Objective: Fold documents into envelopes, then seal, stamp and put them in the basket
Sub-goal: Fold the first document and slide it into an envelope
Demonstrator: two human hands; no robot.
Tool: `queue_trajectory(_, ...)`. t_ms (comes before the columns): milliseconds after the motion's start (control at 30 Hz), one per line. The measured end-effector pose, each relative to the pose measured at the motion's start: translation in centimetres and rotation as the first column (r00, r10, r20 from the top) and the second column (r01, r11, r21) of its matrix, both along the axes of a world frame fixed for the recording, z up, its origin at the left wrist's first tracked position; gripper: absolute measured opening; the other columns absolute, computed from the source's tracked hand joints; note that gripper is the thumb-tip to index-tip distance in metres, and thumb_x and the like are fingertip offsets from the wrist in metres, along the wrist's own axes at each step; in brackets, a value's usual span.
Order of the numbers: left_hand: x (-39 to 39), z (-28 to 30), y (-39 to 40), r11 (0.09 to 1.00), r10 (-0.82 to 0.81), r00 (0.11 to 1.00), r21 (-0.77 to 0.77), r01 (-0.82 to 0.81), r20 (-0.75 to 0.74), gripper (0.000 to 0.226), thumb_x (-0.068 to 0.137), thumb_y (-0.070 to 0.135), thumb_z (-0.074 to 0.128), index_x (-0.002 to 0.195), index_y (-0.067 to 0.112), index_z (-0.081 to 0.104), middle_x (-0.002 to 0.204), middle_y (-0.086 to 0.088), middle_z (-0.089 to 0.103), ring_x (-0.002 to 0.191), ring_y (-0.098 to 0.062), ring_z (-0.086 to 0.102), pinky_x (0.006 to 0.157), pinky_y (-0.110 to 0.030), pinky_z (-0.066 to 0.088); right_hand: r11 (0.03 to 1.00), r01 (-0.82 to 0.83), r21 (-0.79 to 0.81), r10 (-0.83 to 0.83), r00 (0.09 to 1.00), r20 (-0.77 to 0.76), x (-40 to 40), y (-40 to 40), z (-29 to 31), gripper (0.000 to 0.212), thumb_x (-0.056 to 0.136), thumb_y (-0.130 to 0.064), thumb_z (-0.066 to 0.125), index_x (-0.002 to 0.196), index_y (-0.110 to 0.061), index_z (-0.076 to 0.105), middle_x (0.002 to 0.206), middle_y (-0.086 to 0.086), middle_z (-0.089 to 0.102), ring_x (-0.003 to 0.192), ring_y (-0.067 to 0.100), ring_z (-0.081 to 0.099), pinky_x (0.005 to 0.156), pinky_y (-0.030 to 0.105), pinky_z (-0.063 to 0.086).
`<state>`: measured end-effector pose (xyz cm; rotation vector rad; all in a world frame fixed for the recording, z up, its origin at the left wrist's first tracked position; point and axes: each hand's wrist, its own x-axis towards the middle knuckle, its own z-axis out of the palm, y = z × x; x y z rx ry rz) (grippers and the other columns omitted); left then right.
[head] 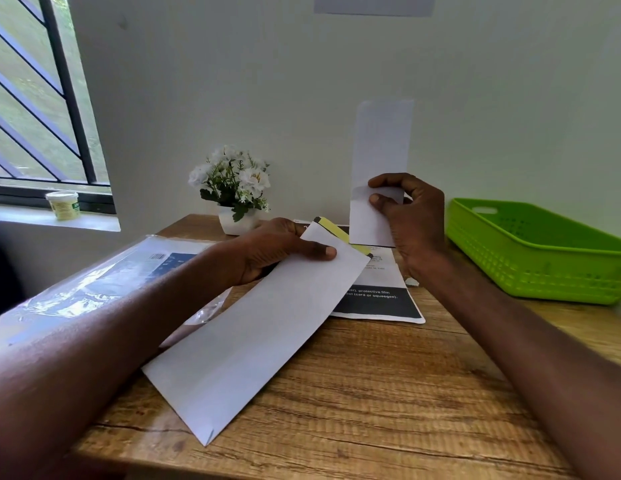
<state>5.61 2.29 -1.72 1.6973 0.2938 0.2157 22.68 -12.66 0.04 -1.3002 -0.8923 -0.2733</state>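
The wooden desk (371, 393) carries everything. The green basket (544, 258) sits just right of the right hand, empty as far as its visible part shows. The long white envelope (253, 341) slants down from the left hand (267, 251), whose thumb and fingers pinch its open far end. The right hand (406, 213) grips the folded document (378, 161) upright near its lower end. To insert cleanly, I'd keep the mouth spread, tilt the document level with it, and lead with a folded edge
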Motion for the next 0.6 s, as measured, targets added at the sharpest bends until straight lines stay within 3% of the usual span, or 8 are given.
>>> queue_trajectory(200, 0.1, 0.0, -0.2, 1.0, -0.017, 1.0, -0.018, 0.017, 0.018, 0.011, 0.086, 0.014, 0.081, 0.097, 0.014, 0.084, 0.106, -0.018, 0.079, 0.085, -0.026, 0.079, 0.07, -0.033, 0.063, 0.997, -0.078, -0.026, 0.078, 0.997, -0.023, -0.5, 0.1, -0.3, 0.03, 0.078, 0.005, 0.075, 0.092, -0.021, 0.078, 0.098, -0.01, 0.076, 0.093, -0.001, 0.067, 0.082, 0.015, 0.051)
queue_trajectory(400, 0.2, -0.1, -0.1, 0.999, -0.028, 0.999, -0.025, 0.029, 0.028, 0.042, 0.077, 0.021, 0.086, 0.115, 0.006, 0.078, 0.115, -0.019, 0.077, 0.101, -0.033, 0.077, 0.084, -0.041, 0.063, 0.936, -0.35, -0.047, 0.331, 0.915, -0.231, -1.5, 0.2, -0.3, 0.03, 0.09, -0.007, 0.074, 0.116, -0.022, 0.076, 0.125, -0.003, 0.072, 0.098, 0.01, 0.071, 0.066, 0.023, 0.058)
queue_trajectory(467, 0.3, -0.2, 0.0, 0.999, -0.024, 0.999, -0.022, 0.025, 0.044, 0.044, 0.079, 0.021, 0.085, 0.119, 0.005, 0.077, 0.117, -0.018, 0.077, 0.105, -0.034, 0.076, 0.087, -0.042, 0.063, 0.917, -0.391, -0.084, 0.359, 0.897, -0.258, -1.8, 0.3, -0.4, 0.03, 0.094, -0.014, 0.072, 0.122, -0.023, 0.074, 0.131, -0.005, 0.069, 0.102, 0.009, 0.071, 0.067, 0.021, 0.056)
queue_trajectory(600, 0.3, -0.1, 0.3, 0.999, -0.005, 0.998, -0.032, 0.007, 0.065, 0.043, 0.08, 0.021, 0.085, 0.119, 0.004, 0.076, 0.116, -0.017, 0.077, 0.105, -0.033, 0.076, 0.082, -0.038, 0.063, 0.906, -0.407, -0.113, 0.354, 0.878, -0.321, -1.7, 0.4, -0.5, 0.027, 0.097, -0.018, 0.068, 0.122, -0.024, 0.075, 0.13, -0.002, 0.069, 0.111, 0.016, 0.067, 0.084, 0.031, 0.058)
